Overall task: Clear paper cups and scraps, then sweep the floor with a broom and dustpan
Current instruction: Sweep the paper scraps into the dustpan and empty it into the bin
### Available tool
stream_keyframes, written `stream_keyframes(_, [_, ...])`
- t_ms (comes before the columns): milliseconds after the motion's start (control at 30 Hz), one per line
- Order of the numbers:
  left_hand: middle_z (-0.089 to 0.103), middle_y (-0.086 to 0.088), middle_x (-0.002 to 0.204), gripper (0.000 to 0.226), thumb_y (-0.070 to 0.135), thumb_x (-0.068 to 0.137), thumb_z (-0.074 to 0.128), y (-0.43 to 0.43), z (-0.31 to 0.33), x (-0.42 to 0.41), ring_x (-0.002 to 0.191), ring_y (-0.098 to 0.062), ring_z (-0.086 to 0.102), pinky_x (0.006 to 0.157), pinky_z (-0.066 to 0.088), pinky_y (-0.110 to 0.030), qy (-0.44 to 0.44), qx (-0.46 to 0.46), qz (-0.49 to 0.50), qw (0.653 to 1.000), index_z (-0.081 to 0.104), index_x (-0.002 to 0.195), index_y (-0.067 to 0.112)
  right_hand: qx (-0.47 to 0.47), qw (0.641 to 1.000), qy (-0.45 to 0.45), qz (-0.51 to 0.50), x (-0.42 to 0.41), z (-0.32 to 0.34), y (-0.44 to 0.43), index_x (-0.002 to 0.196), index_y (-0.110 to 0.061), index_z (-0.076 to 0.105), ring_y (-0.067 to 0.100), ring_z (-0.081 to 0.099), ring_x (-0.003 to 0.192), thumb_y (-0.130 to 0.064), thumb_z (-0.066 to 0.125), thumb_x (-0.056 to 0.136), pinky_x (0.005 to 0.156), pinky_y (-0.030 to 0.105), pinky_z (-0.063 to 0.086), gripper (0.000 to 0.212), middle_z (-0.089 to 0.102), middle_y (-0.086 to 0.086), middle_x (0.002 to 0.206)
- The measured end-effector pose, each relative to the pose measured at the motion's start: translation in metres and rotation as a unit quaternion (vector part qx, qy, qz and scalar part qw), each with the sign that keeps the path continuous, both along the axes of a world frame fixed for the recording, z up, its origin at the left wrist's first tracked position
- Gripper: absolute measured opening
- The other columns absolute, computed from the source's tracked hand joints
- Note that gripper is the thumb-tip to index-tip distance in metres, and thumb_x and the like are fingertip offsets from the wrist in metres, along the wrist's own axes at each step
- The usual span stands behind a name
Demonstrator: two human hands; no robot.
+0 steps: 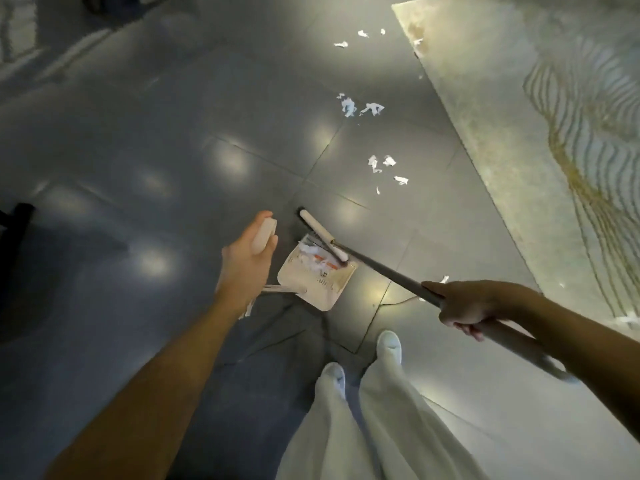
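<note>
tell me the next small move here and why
Probably swing the broom head out past the nearest scraps and draw them back to the dustpan. The pan already holds paper, the broom head sits at its mouth, and loose scraps lie on the tiles just beyond.

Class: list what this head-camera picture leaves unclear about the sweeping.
Head view only.
Dustpan handle: mostly hidden by the left hand.
Broom handle, upper length: covered by the right hand and forearm.
Dustpan contents: too small, blurred.
Dark object: cut by left edge.
</note>
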State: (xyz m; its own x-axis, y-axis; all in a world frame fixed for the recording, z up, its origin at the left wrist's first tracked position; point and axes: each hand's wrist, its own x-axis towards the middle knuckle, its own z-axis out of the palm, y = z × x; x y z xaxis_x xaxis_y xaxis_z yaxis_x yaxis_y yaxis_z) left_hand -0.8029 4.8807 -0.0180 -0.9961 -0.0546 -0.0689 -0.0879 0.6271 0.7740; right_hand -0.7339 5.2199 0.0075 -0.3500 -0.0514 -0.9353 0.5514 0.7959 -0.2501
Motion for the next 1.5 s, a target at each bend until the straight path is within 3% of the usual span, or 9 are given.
stream_keyframes(167, [0.050,0.016,0.059,0.028,0.049,0.082,0.042,0.027,0.001,-0.006,0.051,-0.025,0.048,0.054,0.052,-0.043,0.036,-0.019,-0.083,0.996,0.047,0.109,0.055,0.064,0.995,0.039,-0.068,0.052,0.000,0.032,0.151,-0.037,0.011,0.013,0.053,0.035,-0.001,0.048,0.084,0.040,0.022,0.046,0.084,0.061,0.009,0.058])
stream_keyframes(300, [0.053,0.010,0.067,0.028,0.041,0.087,0.051,0.060,-0.004,-0.002,0.069,-0.037,0.059,0.060,0.053,-0.040,0.013,-0.003,-0.122,0.992,0.050,0.110,0.056,0.081,0.985,0.051,-0.143,0.090,0.007,0.058,0.151,-0.031,0.016,0.013,0.054,0.037,0.001,0.050,0.085,0.041,0.024,0.046,0.081,0.061,0.014,0.072])
stream_keyframes(433, [0.056,0.008,0.069,0.024,0.034,0.094,0.052,0.103,-0.009,0.002,0.053,-0.010,0.052,0.051,0.045,-0.025,0.019,-0.018,-0.199,0.980,0.048,0.108,0.053,0.092,0.974,0.059,-0.199,0.126,0.013,0.086,0.147,-0.018,0.025,0.015,0.051,0.034,0.002,0.048,0.084,0.039,0.023,0.045,0.070,0.058,0.011,0.059])
stream_keyframes(667, [0.053,0.003,0.068,0.021,0.031,0.098,0.052,0.188,-0.016,0.023,0.052,-0.007,0.049,0.046,0.035,-0.010,0.031,-0.045,-0.298,0.953,0.050,0.117,0.040,0.100,0.954,0.038,-0.281,0.164,-0.017,0.126,0.139,-0.006,0.030,0.014,0.049,0.030,0.005,0.043,0.084,0.039,0.022,0.044,0.058,0.055,0.015,0.061])
stream_keyframes(767, [0.063,-0.001,0.088,0.027,0.027,0.097,0.054,0.223,-0.023,0.023,0.065,-0.015,0.054,0.064,0.041,-0.019,0.004,-0.028,-0.318,0.948,0.053,0.123,0.034,0.068,0.945,0.011,-0.321,0.177,-0.042,0.130,0.135,-0.006,0.031,0.017,0.047,0.033,0.006,0.042,0.085,0.039,0.024,0.043,0.052,0.051,0.015,0.061])
stream_keyframes(1067, [0.060,-0.003,0.083,0.030,0.026,0.097,0.052,0.266,-0.018,0.018,0.069,-0.022,0.053,0.066,0.044,-0.030,-0.002,-0.046,-0.311,0.949,0.050,0.126,0.035,-0.071,0.914,-0.072,-0.392,0.187,-0.048,0.126,0.131,-0.019,0.038,0.014,0.041,0.044,0.006,0.046,0.081,0.045,0.024,0.040,0.056,0.046,0.011,0.067])
stream_keyframes(1233, [0.057,-0.005,0.076,0.023,0.027,0.098,0.051,0.266,-0.004,0.010,0.061,-0.019,0.052,0.057,0.040,-0.033,0.012,-0.055,-0.293,0.954,0.051,0.120,0.034,-0.072,0.942,-0.077,-0.318,0.173,-0.013,0.155,0.145,-0.037,0.025,0.012,0.044,0.044,0.003,0.045,0.082,0.043,0.024,0.042,0.077,0.049,0.009,0.068])
stream_keyframes(1367, [0.062,-0.015,0.088,0.028,0.023,0.098,0.051,0.260,-0.002,-0.006,0.078,-0.036,0.060,0.068,0.051,-0.039,0.000,-0.011,-0.194,0.981,0.054,0.125,0.028,-0.060,0.957,-0.037,-0.281,0.138,0.005,0.174,0.150,-0.033,0.018,0.010,0.045,0.039,0.004,0.047,0.086,0.040,0.022,0.042,0.079,0.049,0.007,0.062])
stream_keyframes(1500, [0.062,-0.010,0.100,0.030,0.019,0.096,0.052,0.262,0.003,-0.036,0.083,-0.032,0.058,0.069,0.045,-0.030,0.009,0.012,-0.105,0.994,0.053,0.126,0.025,-0.055,0.960,0.011,-0.276,0.072,0.018,0.193,0.146,-0.027,0.026,0.011,0.043,0.038,0.005,0.048,0.088,0.039,0.021,0.041,0.070,0.047,0.008,0.059])
